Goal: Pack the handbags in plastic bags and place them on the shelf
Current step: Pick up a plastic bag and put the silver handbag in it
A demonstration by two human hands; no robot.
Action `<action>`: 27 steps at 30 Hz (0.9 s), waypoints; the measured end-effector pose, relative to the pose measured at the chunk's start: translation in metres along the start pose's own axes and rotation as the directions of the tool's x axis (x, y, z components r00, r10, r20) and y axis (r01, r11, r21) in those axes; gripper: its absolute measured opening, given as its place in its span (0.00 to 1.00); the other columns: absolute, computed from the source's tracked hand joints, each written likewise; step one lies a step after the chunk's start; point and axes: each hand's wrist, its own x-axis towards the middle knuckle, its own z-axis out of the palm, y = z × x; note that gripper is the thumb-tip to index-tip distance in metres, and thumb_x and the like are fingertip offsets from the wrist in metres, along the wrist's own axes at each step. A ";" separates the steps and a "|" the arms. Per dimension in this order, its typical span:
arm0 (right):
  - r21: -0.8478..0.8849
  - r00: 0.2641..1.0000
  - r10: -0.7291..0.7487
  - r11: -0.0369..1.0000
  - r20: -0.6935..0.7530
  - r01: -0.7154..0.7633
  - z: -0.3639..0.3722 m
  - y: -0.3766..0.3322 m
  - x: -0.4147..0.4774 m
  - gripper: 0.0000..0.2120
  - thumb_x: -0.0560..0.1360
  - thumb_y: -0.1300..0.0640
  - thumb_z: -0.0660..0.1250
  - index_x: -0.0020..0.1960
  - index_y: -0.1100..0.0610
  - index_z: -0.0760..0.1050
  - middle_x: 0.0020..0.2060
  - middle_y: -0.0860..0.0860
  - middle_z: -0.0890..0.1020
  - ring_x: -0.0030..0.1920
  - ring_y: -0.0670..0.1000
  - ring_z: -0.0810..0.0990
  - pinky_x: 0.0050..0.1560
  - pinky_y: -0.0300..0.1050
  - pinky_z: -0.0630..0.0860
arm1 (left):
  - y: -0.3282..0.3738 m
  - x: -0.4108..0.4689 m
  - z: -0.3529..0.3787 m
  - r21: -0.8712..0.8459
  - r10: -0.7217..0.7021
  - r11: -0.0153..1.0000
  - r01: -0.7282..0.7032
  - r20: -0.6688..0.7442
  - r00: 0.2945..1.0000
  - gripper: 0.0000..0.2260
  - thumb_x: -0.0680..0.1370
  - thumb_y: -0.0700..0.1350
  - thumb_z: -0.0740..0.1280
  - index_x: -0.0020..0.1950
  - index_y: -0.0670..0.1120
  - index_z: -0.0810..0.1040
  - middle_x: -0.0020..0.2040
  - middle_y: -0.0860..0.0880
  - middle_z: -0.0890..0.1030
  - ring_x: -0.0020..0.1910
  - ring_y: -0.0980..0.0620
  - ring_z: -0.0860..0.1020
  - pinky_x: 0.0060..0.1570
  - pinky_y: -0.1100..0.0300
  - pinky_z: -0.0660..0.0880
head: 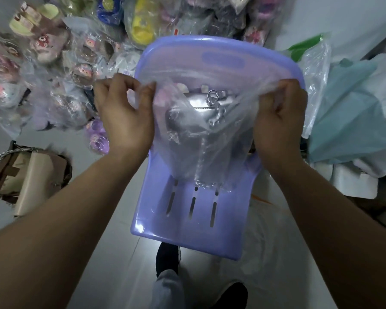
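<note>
Pinching plastic bag [221, 139]: left hand [125, 114], right hand [279, 119] fingers [286, 91]; handbag [185, 121] inside, over purple chair [187, 221], floor [118, 241].

Both bare forearms reach forward from the lower corners, wrists straight, backs of the hands turned up. The left grip [125, 114] curls fingers and thumb into a pinch on the plastic bag [210, 141] — the right grip [281, 117] pinches its opposite edge, level with the left and well apart.
</note>
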 end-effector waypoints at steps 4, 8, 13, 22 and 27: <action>0.170 0.969 0.230 0.962 -0.089 -0.213 -0.005 -0.012 0.005 0.05 0.81 0.54 0.59 0.53 0.55 0.69 0.47 0.49 0.76 0.53 0.49 0.76 0.57 0.45 0.71 | 0.010 0.017 0.007 -0.299 -0.240 0.933 0.202 -0.095 0.966 0.14 0.82 0.51 0.63 0.39 0.51 0.63 0.37 0.54 0.68 0.37 0.55 0.67 0.46 0.57 0.71; 0.330 0.951 0.308 0.901 -0.025 -0.282 -0.005 -0.014 0.003 0.10 0.77 0.51 0.60 0.55 0.52 0.64 0.46 0.43 0.75 0.44 0.37 0.76 0.50 0.32 0.73 | 0.006 0.016 0.009 -0.405 -0.328 0.867 0.290 -0.025 0.944 0.10 0.81 0.56 0.63 0.47 0.51 0.68 0.44 0.53 0.76 0.44 0.53 0.76 0.59 0.47 0.77; 0.535 0.922 0.353 0.755 0.157 -0.380 0.001 -0.011 0.001 0.27 0.62 0.41 0.64 0.59 0.47 0.67 0.54 0.50 0.78 0.51 0.51 0.78 0.50 0.51 0.75 | -0.003 -0.005 0.005 -0.325 -0.266 0.888 0.325 0.213 0.940 0.20 0.78 0.62 0.65 0.65 0.54 0.70 0.59 0.62 0.79 0.58 0.67 0.77 0.66 0.59 0.73; 0.604 0.806 0.499 0.548 0.320 -0.579 0.004 -0.010 -0.002 0.12 0.72 0.49 0.65 0.35 0.52 0.82 0.36 0.47 0.83 0.41 0.49 0.83 0.46 0.47 0.81 | 0.006 0.010 0.012 -0.520 -0.552 0.531 0.669 0.387 0.739 0.08 0.82 0.48 0.64 0.46 0.49 0.78 0.31 0.52 0.76 0.31 0.53 0.76 0.47 0.55 0.77; 0.845 0.782 0.451 0.103 0.430 -0.524 -0.004 -0.022 0.004 0.09 0.75 0.56 0.57 0.49 0.56 0.75 0.44 0.55 0.78 0.45 0.55 0.78 0.48 0.45 0.76 | 0.003 0.014 0.007 -0.557 -0.572 0.452 0.697 0.418 0.705 0.08 0.79 0.43 0.63 0.43 0.49 0.80 0.38 0.49 0.80 0.36 0.49 0.78 0.46 0.56 0.75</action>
